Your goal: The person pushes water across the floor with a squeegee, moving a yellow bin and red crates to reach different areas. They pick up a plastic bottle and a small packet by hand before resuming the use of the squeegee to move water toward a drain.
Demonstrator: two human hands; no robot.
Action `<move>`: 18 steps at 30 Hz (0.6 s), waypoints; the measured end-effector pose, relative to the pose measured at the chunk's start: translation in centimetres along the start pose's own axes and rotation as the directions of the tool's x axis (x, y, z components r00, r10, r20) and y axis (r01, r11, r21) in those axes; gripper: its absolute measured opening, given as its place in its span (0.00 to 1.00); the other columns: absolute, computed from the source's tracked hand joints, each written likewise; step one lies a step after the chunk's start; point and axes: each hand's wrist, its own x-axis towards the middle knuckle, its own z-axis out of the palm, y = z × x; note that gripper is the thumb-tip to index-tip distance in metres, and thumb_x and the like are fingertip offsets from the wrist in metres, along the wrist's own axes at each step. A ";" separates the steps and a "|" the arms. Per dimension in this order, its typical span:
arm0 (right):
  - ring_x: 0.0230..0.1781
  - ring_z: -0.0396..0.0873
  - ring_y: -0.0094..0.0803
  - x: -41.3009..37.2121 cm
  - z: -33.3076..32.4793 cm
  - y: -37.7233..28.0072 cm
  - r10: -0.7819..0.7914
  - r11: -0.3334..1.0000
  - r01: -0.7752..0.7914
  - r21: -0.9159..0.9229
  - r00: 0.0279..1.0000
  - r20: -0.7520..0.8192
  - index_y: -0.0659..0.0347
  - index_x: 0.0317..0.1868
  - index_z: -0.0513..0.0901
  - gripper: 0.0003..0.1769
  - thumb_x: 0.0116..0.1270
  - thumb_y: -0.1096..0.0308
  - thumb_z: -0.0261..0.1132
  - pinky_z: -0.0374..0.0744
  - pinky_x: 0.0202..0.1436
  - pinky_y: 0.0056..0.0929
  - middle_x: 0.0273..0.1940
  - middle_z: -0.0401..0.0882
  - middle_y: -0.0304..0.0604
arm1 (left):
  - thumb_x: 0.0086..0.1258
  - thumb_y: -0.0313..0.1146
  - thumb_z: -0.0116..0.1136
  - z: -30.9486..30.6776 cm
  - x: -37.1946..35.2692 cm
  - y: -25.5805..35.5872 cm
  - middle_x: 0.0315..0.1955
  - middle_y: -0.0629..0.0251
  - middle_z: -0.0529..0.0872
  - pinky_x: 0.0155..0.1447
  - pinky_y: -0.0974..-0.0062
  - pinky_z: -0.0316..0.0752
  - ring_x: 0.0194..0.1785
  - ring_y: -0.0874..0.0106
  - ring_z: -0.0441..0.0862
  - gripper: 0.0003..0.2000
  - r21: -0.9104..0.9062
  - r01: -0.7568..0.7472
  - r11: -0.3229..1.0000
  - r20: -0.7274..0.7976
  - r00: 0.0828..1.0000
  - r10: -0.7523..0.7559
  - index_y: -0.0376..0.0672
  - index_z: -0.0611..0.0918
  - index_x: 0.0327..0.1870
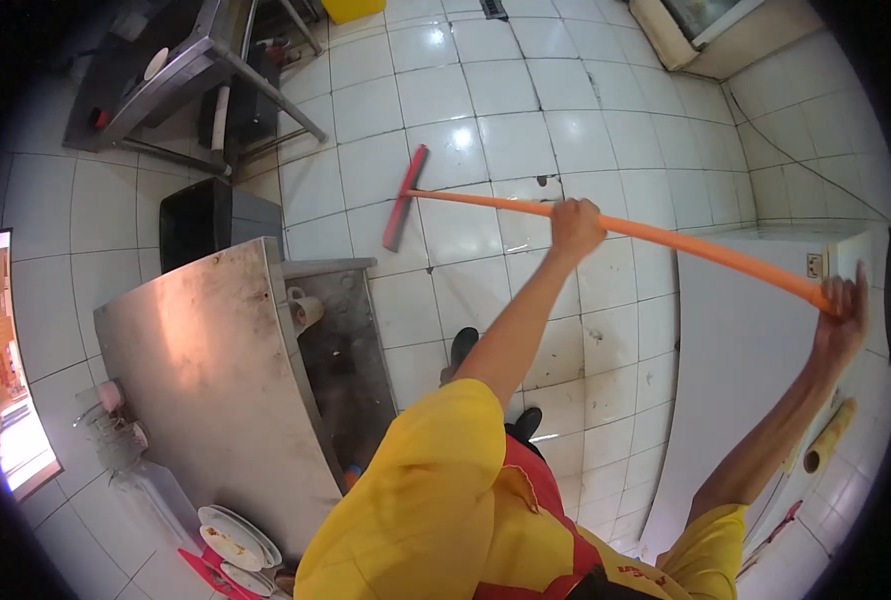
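A floor squeegee (pixel 666 238) with a long orange handle and a red blade head (pixel 406 198) reaches across the view. Its head rests on the white tiled floor (pixel 506 135), left of centre. My left hand (pixel 578 230) is closed around the middle of the handle, arm stretched forward. Near the handle's upper end, at the right, my right hand (pixel 842 310) grips it, with one finger pointing up along it. My dark shoes (pixel 464 345) show on the tiles below.
A steel table (pixel 201 330) stands at left, with a mug (pixel 306 308) on its lower shelf and plates (pixel 234 540) nearby. Behind it are a black bin (pixel 251 215) and another steel table (pixel 201 50). A white chest-like unit (pixel 741 330) stands at right.
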 end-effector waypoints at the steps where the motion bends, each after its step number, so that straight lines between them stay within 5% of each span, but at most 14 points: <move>1: 0.21 0.51 0.23 0.3 -3.3 -1.7 -0.022 1.000 0.020 0.024 0.994 0.110 0.71 0.57 0.67 0.19 0.68 0.71 0.48 0.63 0.36 0.22 0.19 0.46 0.30 | 0.46 0.29 0.56 0.5 -0.6 1.2 0.24 0.52 0.81 0.40 0.60 0.72 0.31 0.55 0.78 0.03 -0.049 -0.019 0.999 0.067 0.997 0.023 0.45 0.82 0.20; 3: 0.21 0.52 0.23 -1.6 -7.0 -6.1 -0.102 0.992 0.076 0.099 0.952 0.289 0.74 0.54 0.67 0.18 0.67 0.72 0.46 0.60 0.31 0.21 0.20 0.48 0.31 | 0.45 0.29 0.56 0.6 -3.4 4.1 0.22 0.52 0.81 0.38 0.61 0.73 0.30 0.55 0.79 0.03 -0.096 -0.074 0.993 0.040 0.996 0.078 0.44 0.82 0.19; 4: 0.21 0.51 0.23 -4.1 -6.3 -7.7 -0.143 0.988 0.131 0.081 0.977 0.160 0.67 0.40 0.67 0.07 0.67 0.71 0.46 0.59 0.29 0.21 0.19 0.48 0.32 | 0.45 0.29 0.56 0.5 -4.6 4.9 0.22 0.52 0.81 0.38 0.61 0.73 0.30 0.55 0.79 0.03 -0.100 -0.091 0.991 0.047 0.994 0.097 0.44 0.82 0.19; 5: 0.20 0.50 0.23 -6.6 -5.5 -9.3 -0.181 0.983 0.179 0.050 0.983 0.027 0.60 0.26 0.67 0.11 0.67 0.70 0.47 0.58 0.28 0.22 0.18 0.47 0.32 | 0.45 0.29 0.56 0.4 -5.9 5.7 0.22 0.53 0.81 0.38 0.61 0.73 0.30 0.55 0.79 0.03 -0.114 -0.159 0.981 0.158 0.972 0.176 0.44 0.81 0.19; 6: 0.20 0.50 0.23 -8.6 -5.6 -10.2 -0.199 0.980 0.199 0.031 0.980 0.009 0.60 0.26 0.67 0.11 0.67 0.70 0.47 0.58 0.28 0.22 0.18 0.47 0.32 | 0.45 0.30 0.56 0.4 -6.6 6.3 0.21 0.53 0.81 0.38 0.61 0.73 0.30 0.55 0.79 0.03 -0.141 -0.227 0.964 0.265 0.929 0.257 0.43 0.81 0.18; 8: 0.18 0.49 0.23 -12.2 -6.4 -10.9 -0.068 0.976 0.012 0.217 0.966 0.250 0.54 0.19 0.62 0.17 0.68 0.69 0.45 0.58 0.26 0.23 0.16 0.45 0.33 | 0.45 0.30 0.56 -0.3 -7.4 6.5 0.23 0.53 0.81 0.39 0.61 0.73 0.32 0.56 0.79 0.04 -0.147 -0.280 0.949 0.366 0.876 0.315 0.42 0.81 0.21; 10: 0.19 0.58 0.25 -16.1 -5.6 -9.5 -0.061 0.998 0.056 0.035 0.985 0.160 0.58 0.18 0.68 0.19 0.69 0.66 0.46 0.65 0.29 0.22 0.17 0.60 0.36 | 0.45 0.30 0.57 -1.2 -7.0 4.9 0.24 0.53 0.81 0.39 0.61 0.73 0.34 0.56 0.79 0.04 -0.070 -0.359 0.931 0.469 0.812 0.348 0.41 0.80 0.21; 11: 0.21 0.64 0.26 -18.1 -5.6 -8.5 -0.023 0.947 0.084 -0.311 0.980 0.195 0.61 0.24 0.73 0.16 0.68 0.65 0.48 0.68 0.33 0.24 0.21 0.67 0.38 | 0.45 0.31 0.56 -1.2 -6.2 3.3 0.23 0.54 0.81 0.39 0.61 0.73 0.33 0.56 0.79 0.03 -0.010 -0.399 0.917 0.493 0.796 0.351 0.43 0.81 0.18; 13: 0.28 0.73 0.28 -21.5 -5.7 -6.7 0.305 0.699 -0.046 -0.714 0.921 0.240 0.65 0.37 0.78 0.12 0.65 0.65 0.53 0.73 0.39 0.27 0.30 0.77 0.43 | 0.45 0.35 0.60 -0.4 -4.5 -1.1 0.21 0.56 0.81 0.37 0.62 0.73 0.31 0.58 0.79 0.06 0.164 -0.616 0.771 0.577 0.693 0.431 0.43 0.81 0.18; 14: 0.32 0.76 0.29 -23.0 -5.6 -5.9 0.561 0.571 -0.173 -0.802 0.796 0.227 0.65 0.45 0.78 0.14 0.63 0.66 0.56 0.75 0.42 0.28 0.35 0.79 0.45 | 0.45 0.42 0.64 -0.9 -4.5 -2.6 0.24 0.58 0.81 0.38 0.64 0.73 0.32 0.61 0.79 0.12 0.215 -0.599 0.771 0.617 0.695 0.368 0.43 0.81 0.20; 15: 0.30 0.77 0.29 -24.6 -4.5 -4.3 0.792 0.344 -0.354 -0.870 0.606 0.067 0.65 0.50 0.77 0.17 0.61 0.70 0.57 0.75 0.38 0.29 0.32 0.80 0.44 | 0.44 0.46 0.65 0.1 -4.9 -5.2 0.24 0.60 0.81 0.39 0.65 0.73 0.33 0.64 0.79 0.14 0.301 -0.615 0.728 0.606 0.713 0.352 0.44 0.81 0.21; 16: 0.28 0.77 0.29 -26.3 -3.9 -1.2 0.739 0.401 -0.064 -0.914 0.613 0.281 0.64 0.49 0.76 0.17 0.59 0.68 0.60 0.75 0.35 0.28 0.31 0.80 0.45 | 0.47 0.42 0.63 2.0 -5.7 -8.4 0.27 0.62 0.81 0.43 0.67 0.72 0.38 0.65 0.78 0.11 0.414 -0.609 0.677 0.567 0.754 0.332 0.45 0.81 0.23; 17: 0.28 0.77 0.30 -29.3 -4.6 3.3 0.793 0.378 -0.215 -0.900 0.576 0.196 0.65 0.48 0.76 0.19 0.59 0.64 0.61 0.74 0.35 0.30 0.27 0.78 0.44 | 0.48 0.36 0.61 3.4 -7.5 -11.1 0.33 0.61 0.79 0.50 0.68 0.70 0.46 0.64 0.74 0.09 0.475 -0.465 0.747 0.385 0.873 0.299 0.45 0.80 0.30; 18: 0.22 0.75 0.28 -31.8 -5.3 6.9 0.817 0.354 -0.184 -0.917 0.538 0.207 0.65 0.46 0.76 0.18 0.61 0.61 0.60 0.73 0.27 0.29 0.21 0.75 0.44 | 0.47 0.31 0.59 3.7 -9.3 -12.1 0.36 0.61 0.77 0.56 0.69 0.68 0.51 0.63 0.70 0.13 0.495 -0.430 0.755 0.289 0.901 0.324 0.46 0.78 0.37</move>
